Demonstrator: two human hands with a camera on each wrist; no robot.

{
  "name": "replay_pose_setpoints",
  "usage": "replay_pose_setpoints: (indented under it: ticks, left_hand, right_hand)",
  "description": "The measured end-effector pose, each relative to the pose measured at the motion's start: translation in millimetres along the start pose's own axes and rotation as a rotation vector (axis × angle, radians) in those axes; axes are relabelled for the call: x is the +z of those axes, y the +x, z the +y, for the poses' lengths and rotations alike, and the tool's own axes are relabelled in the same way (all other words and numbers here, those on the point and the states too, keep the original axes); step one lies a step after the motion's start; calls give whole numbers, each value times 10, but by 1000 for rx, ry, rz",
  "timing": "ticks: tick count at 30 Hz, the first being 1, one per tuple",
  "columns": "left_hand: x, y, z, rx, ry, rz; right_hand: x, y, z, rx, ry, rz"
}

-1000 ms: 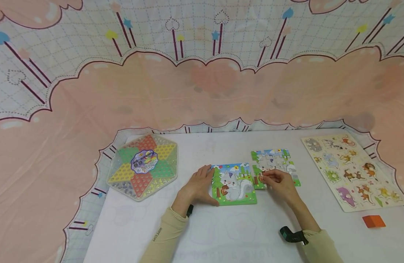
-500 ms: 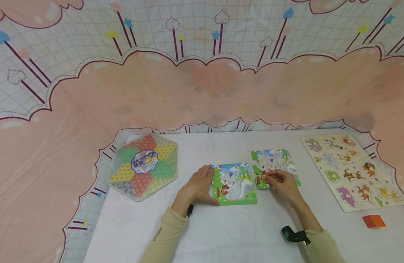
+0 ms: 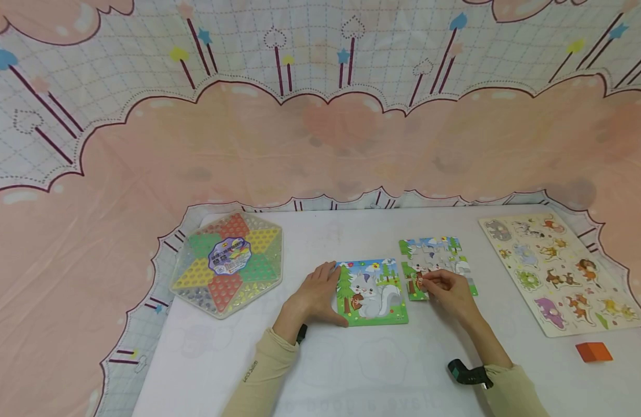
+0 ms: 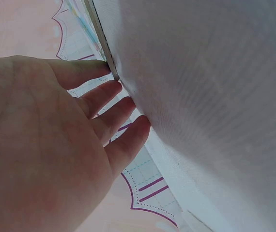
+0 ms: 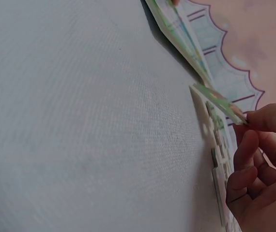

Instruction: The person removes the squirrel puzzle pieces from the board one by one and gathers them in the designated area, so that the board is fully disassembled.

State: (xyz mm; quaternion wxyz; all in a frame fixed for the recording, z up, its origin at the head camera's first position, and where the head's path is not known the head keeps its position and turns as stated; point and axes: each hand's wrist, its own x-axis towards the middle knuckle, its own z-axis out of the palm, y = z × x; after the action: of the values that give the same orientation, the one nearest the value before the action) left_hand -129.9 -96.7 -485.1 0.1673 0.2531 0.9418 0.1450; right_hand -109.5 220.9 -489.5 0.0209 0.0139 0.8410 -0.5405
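A squirrel picture board (image 3: 374,298) lies flat in the middle of the table. My left hand (image 3: 316,295) rests along its left side, fingers extended; the left wrist view has the fingertips (image 4: 140,123) down at the tabletop by the board's edge (image 4: 101,38). Right of the board, several jigsaw pieces (image 3: 437,248) lie loosely together, showing a similar squirrel scene. Over their lower left corner, my right hand (image 3: 453,295) pinches a jigsaw piece (image 5: 220,102) between thumb and fingers. That piece is tilted and raised off the table. The hand hides part of the pieces below.
A hexagonal Chinese checkers board (image 3: 226,263) under clear plastic lies at the left. To the right is a wooden animal puzzle board (image 3: 560,272), with an orange block (image 3: 593,351) in front of it. Patterned cloth (image 3: 320,145) hangs behind the white table (image 3: 320,229).
My right hand has shifted slightly to the right with the pinched jigsaw piece. The left hand and the picture board stay where they were.
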Motion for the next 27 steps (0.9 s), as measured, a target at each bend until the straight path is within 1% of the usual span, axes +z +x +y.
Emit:
replay_pose_setpoints:
  ticks: [4,7,13,22,27]
  left_hand:
    - [-2,-1,-3,-4,-2,-3]
    - [-4,-2,-5,-6,-4,-7]
    - [-2,1,-5,-2,-8,-3]
    - [-8,3,1,-8,-11,-12]
    - [-11,7,3,-12,-11,-15]
  right_hand:
    - [5,46,123,6,0,10]
    - [15,62,169,-1,-9,17]
    - [27,57,158,-1,-42,28]
    - [23,64,170,-1,-76,20]
    - [11,67,160,-23,-105,17]
